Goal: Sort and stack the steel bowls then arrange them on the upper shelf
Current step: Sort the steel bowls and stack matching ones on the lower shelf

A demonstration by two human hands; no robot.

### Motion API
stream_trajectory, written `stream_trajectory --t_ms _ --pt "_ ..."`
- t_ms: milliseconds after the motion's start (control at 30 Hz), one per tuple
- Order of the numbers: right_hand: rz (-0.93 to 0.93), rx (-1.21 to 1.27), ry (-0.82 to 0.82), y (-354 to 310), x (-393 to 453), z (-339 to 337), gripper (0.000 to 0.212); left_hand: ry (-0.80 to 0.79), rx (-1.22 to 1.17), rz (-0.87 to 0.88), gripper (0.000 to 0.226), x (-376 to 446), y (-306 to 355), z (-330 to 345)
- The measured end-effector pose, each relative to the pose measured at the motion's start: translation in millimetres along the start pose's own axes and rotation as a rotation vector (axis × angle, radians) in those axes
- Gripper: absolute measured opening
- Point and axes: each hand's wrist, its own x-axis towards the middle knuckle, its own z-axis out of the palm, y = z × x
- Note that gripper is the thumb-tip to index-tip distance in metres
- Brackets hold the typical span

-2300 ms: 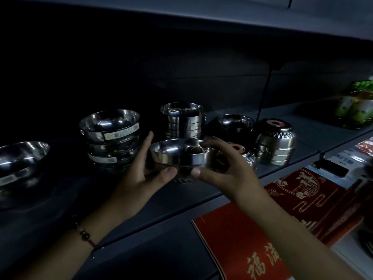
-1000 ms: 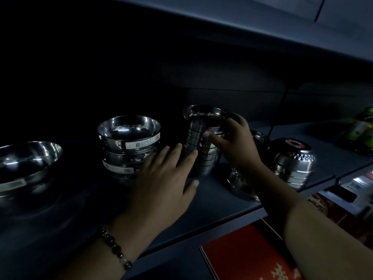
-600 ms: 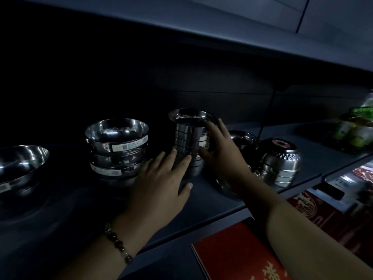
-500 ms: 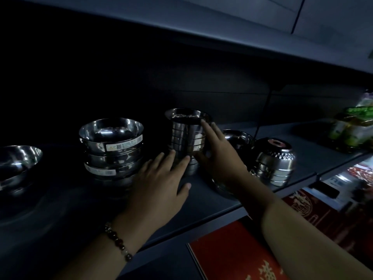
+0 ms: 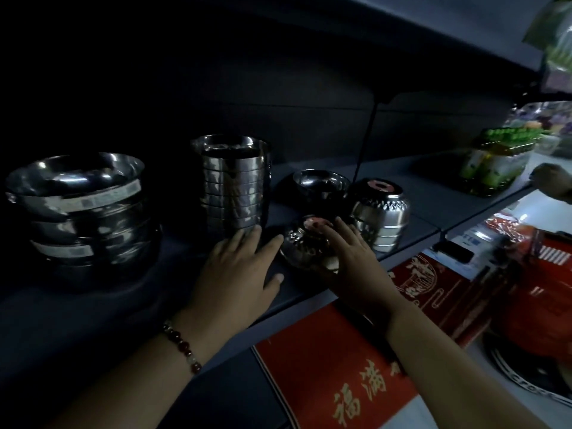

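Resting flat on the dark shelf (image 5: 439,209), the left hand (image 5: 238,270) is lying with fingers straight and relaxed, its fingertips (image 5: 252,233) touching the foot of the tall stack of small bowls (image 5: 233,184). The right hand (image 5: 349,261) is curling over an upturned patterned bowl (image 5: 298,246) at the shelf's front edge, fingers draping across its top and thumb pressing its side (a grasp, not a mere touch). Just right of it, an upturned stack (image 5: 379,212) is standing; an upright small bowl (image 5: 320,181) is sitting behind. Far left, a stack of wide labelled bowls (image 5: 83,209) is sitting. Red printed packets (image 5: 337,376) are lying below the shelf.
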Motion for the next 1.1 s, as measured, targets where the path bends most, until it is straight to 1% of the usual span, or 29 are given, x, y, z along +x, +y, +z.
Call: stream_trajectory --t_ms 133,267,433,567,833,900,933,1000,1067,1100 --pt "0.062 0.205 -0.026 20 -2 -3 0.083 -0.045 -0.032 -0.016 0.071 14 9 25" --pt "0.107 0.411 -0.090 29 -3 0 0.098 -0.049 -0.081 -0.029 0.080 29 17 40" --pt "0.140 0.498 -0.107 35 1 2 0.109 -0.027 -0.170 -0.052 0.098 41 28 52" --pt "0.100 0.482 -0.102 39 -1 -1 0.114 0.002 -0.279 -0.059 0.096 43 31 53" --pt "-0.081 0.414 0.060 27 -6 -31 0.113 0.189 -0.570 -0.058 0.084 30 29 36" --pt "-0.089 0.374 0.093 23 -9 -41 0.113 0.225 -0.671 -0.070 0.080 26 30 27" --pt "-0.081 0.375 0.109 20 -11 -46 0.109 0.242 -0.737 -0.075 0.079 23 30 21" --pt "-0.082 0.410 0.159 16 -17 -54 0.091 0.270 -0.873 -0.098 0.078 17 30 7" --pt "-0.072 0.415 0.205 8 -25 -61 0.078 0.303 -0.935 -0.125 0.074 11 30 -6" --pt "-0.046 0.399 0.224 4 -28 -64 0.075 0.323 -0.948 -0.130 0.068 9 30 -12"
